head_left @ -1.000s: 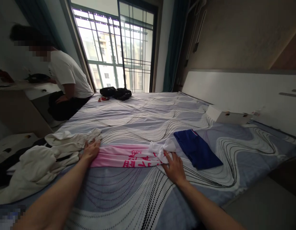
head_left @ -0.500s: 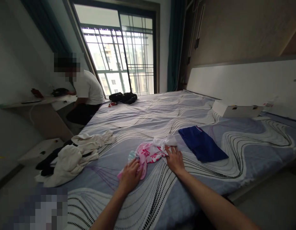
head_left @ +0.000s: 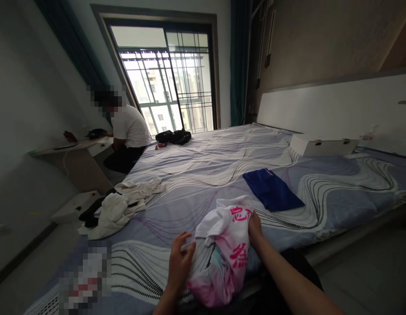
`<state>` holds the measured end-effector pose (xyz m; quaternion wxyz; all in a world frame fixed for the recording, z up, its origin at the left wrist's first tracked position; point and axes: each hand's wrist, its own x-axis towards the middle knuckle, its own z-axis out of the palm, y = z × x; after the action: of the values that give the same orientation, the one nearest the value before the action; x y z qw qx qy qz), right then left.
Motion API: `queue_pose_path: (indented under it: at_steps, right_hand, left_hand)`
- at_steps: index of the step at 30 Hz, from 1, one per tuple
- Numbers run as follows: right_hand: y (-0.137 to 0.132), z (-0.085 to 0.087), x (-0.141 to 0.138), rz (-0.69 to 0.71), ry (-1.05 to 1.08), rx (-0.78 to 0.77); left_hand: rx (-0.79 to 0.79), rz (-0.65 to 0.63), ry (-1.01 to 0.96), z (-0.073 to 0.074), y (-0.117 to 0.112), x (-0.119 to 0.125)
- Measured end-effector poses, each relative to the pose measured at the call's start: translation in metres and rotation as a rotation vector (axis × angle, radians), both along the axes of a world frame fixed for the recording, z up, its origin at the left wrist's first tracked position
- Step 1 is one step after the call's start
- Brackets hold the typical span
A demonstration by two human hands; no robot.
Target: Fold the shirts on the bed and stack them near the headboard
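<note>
A white T-shirt (head_left: 229,234) with pink lettering and pink and pale teal shading lies crumpled near the bed's front edge, its lower part bunched toward me. At its right side, my right hand (head_left: 255,227) is closed on the fabric, fingertips partly hidden by the cloth. To the left of the shirt, my left hand (head_left: 181,260) is raised with its fingers apart and curved, holding nothing. Beyond my right hand, a folded dark blue garment (head_left: 273,190) lies flat on the bed.
Off-white and black clothes (head_left: 119,210) lie heaped at the bed's left edge. A white box (head_left: 326,145) is near the headboard (head_left: 337,105). Black items (head_left: 173,136) rest at the far end. A person (head_left: 132,127) sits at a desk (head_left: 81,151) on the left.
The T-shirt has come toward me and been turned, showing more white and lettering. My right hand has closed on its edge; my left hand has lifted off it. The view has shifted slightly.
</note>
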<state>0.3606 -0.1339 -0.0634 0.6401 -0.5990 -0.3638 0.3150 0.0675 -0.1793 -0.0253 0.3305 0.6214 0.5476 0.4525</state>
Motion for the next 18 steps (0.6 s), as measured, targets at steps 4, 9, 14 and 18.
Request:
queue_pose_path:
  at_steps: [4,9,14,18]
  right_hand:
    - [0.007,-0.002,-0.006,-0.061,-0.06,-0.044]
    - [0.001,0.004,-0.022,0.173,-0.159,0.036]
    - [0.0,0.002,0.027,0.213,-0.167,-0.019]
    - [0.001,-0.003,0.084,-0.02,-0.237,-0.08]
  left_hand:
    - [0.134,-0.015,0.202,0.0,0.028,0.003]
    - [0.107,-0.139,0.193,-0.007,0.047,0.041]
    - [0.055,-0.045,-0.067,-0.009,0.073,0.028]
    - [0.046,0.153,-0.271,-0.014,0.086,-0.014]
